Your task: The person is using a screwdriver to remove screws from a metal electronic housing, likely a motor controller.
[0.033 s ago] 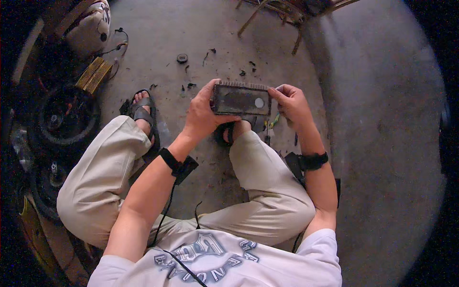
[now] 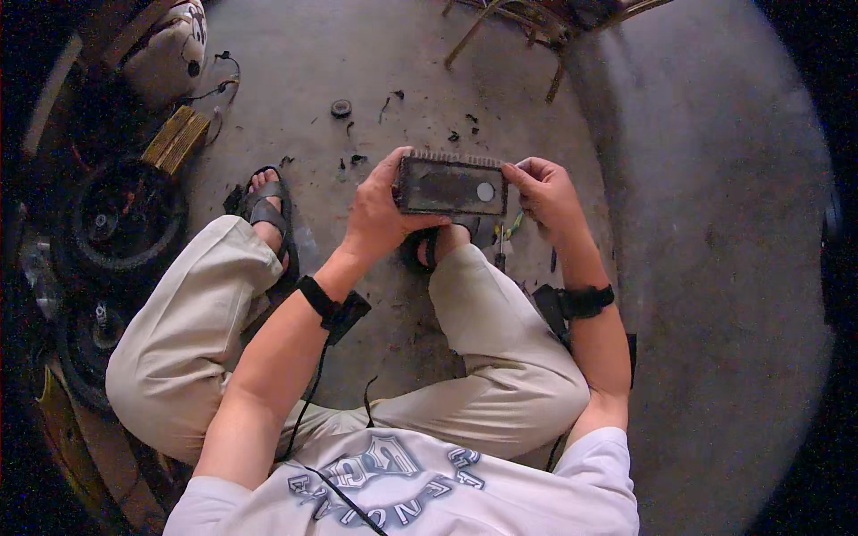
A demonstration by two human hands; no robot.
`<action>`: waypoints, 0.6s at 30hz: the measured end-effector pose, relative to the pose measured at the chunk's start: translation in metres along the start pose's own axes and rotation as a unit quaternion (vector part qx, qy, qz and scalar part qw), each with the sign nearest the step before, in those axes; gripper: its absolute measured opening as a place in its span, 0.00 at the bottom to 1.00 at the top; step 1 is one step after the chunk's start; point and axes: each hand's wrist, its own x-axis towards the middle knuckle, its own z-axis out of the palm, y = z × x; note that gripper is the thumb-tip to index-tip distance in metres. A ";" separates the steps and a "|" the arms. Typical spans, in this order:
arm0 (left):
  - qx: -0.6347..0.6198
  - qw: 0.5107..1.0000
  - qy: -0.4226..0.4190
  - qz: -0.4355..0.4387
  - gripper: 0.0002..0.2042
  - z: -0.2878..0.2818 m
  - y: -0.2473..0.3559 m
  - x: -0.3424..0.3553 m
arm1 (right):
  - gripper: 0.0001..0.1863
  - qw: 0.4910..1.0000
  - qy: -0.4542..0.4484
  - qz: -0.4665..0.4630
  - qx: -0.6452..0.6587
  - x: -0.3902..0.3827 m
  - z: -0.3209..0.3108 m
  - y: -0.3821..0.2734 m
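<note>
Left hand (image 2: 371, 210) first: fingers and thumb clamped on the left end of the box (image 2: 438, 189). No visible shift since the last frame, so the work looks paused at holding. The box sits between the hands, above the right foot (image 2: 454, 239), long axis left to right, finned edge pointing away. Right hand (image 2: 550, 198): thumb and forefinger pinch its far right corner.

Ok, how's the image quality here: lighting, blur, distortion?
Head view: corners fall to speckled black around the round fisheye frame; at that view's left, the wheel sinks into shadow; above its middle, the dark finned box shows no obvious motion blur, though its front is dim.
</note>
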 end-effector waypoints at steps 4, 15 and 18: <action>-0.003 1.000 0.000 0.008 0.52 0.002 -0.001 0.000 | 0.15 1.000 -0.011 -0.010 -0.015 0.000 -0.001 -0.002; 0.001 1.000 -0.011 -0.019 0.53 -0.003 0.004 -0.002 | 0.17 0.997 -0.014 -0.029 -0.073 -0.001 -0.001 0.000; 0.005 1.000 -0.019 -0.023 0.53 -0.004 0.005 -0.003 | 0.18 0.999 -0.032 0.021 -0.034 -0.002 0.000 0.001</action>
